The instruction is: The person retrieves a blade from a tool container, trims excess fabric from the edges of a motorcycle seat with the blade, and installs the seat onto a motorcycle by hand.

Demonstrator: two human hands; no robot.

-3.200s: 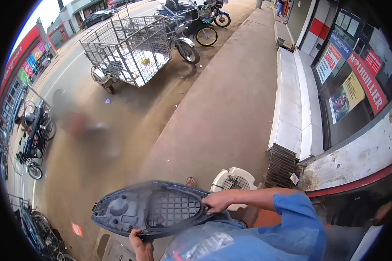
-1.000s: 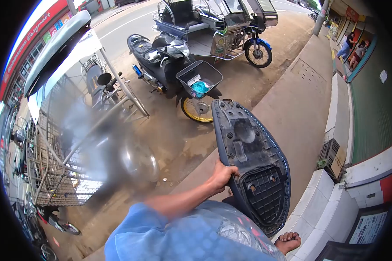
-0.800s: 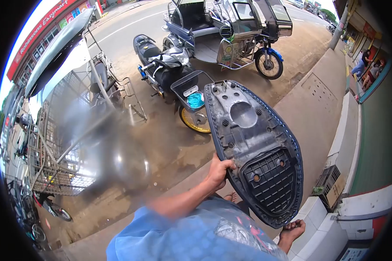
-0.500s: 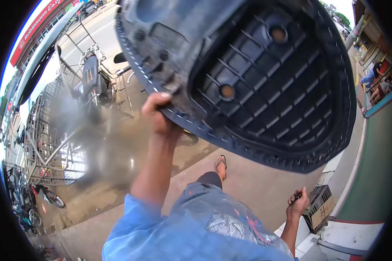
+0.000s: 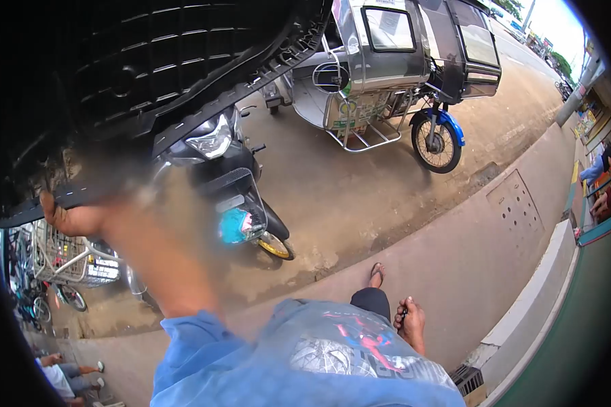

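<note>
Seat: the dark motorcycle seat fills the upper left of the frame, raised and tilted, its gridded underside showing.
Left hand: at the left of the frame, the left hand grips the seat's lower edge, fingers bent around it.
Right hand: low, right of centre, the right hand hangs apart from the seat, fingers curled closed on a small dark thing, too little to identify.
Parked motorcycle: left of centre, the motorcycle stands partly hidden behind the seat, a turquoise item in its front basket.
Tricycle: upper centre, a covered tricycle with a blue front fender.
</note>
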